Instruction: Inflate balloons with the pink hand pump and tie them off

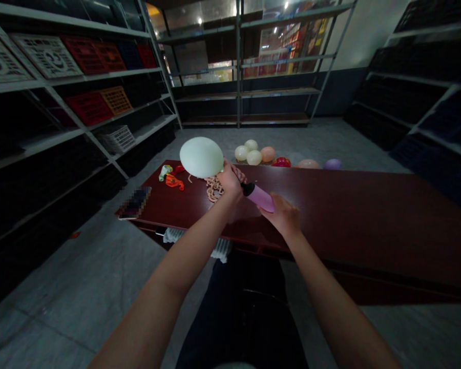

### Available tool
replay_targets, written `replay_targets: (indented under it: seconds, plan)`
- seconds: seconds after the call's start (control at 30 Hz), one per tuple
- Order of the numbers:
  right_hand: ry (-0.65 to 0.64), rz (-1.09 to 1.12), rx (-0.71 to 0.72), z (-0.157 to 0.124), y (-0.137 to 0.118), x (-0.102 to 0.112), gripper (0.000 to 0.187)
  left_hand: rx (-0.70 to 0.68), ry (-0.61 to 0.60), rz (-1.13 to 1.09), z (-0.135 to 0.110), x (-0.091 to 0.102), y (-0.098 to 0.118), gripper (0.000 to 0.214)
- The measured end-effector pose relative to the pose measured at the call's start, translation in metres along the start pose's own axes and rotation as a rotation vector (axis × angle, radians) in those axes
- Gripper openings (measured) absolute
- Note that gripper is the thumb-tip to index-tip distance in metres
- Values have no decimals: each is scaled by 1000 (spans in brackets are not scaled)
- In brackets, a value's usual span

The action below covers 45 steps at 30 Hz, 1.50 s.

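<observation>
A pale green inflated balloon [202, 157] points away to the left, its neck at my left hand [231, 179]. The fingers of that hand are closed around the balloon's neck and the black front end of a balloon pump [262, 199]; the nozzle itself is hidden. My right hand [285, 214] is wrapped round the rear of the pump's pink barrel. Just beyond my left wrist, a heap of beige uninflated balloons [214, 189] lies on the dark red table [349, 205]. Flat orange balloons [174, 182] and a flat pale green balloon [165, 172] rest further left.
A phone [135, 203] lies at the table's left corner. Behind the table, inflated white balloons [253, 157], a peach balloon [268, 154], a red balloon [281, 162] and a purple balloon [332, 164] sit low. Metal shelves [238, 95] with crates [88, 56] line the walls.
</observation>
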State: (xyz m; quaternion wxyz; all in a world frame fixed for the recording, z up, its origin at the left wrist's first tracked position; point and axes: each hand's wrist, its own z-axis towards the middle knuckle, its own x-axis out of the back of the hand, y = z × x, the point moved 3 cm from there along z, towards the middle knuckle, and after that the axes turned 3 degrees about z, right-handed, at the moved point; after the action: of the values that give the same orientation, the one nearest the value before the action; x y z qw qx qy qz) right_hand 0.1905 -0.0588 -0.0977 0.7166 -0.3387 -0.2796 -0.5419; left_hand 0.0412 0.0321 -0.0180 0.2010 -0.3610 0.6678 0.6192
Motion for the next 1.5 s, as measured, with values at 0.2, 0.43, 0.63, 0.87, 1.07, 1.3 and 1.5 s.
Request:
replay_targets:
  seconds: [0.2, 0.43, 0.63, 0.87, 1.07, 1.3, 1.5]
  plan:
    - [-32, -35, 116, -2, -7, 1, 38, -2, 58, -77, 6, 38, 35, 57]
    - [-88, -27, 201, -4, -11, 3, 34, -48, 144, -121, 12, 79, 100, 57]
    - [-100, 9, 226, -3, -16, 5, 35, -85, 118, -97, 5, 83, 133, 55]
    - [-9, 28, 18, -3, 4, 1, 42, -174, 76, -99, 11, 32, 116, 60]
    - [30, 71, -32, 1, 8, 1, 43, -146, -21, -65, 15, -10, 75, 57]
    - [48, 75, -48, 1, 7, 1, 37, -3, -164, -20, 1, -14, -6, 60]
    - [-20, 63, 9, 2, -3, 1, 33, 50, -31, -40, 2, 11, 0, 58]
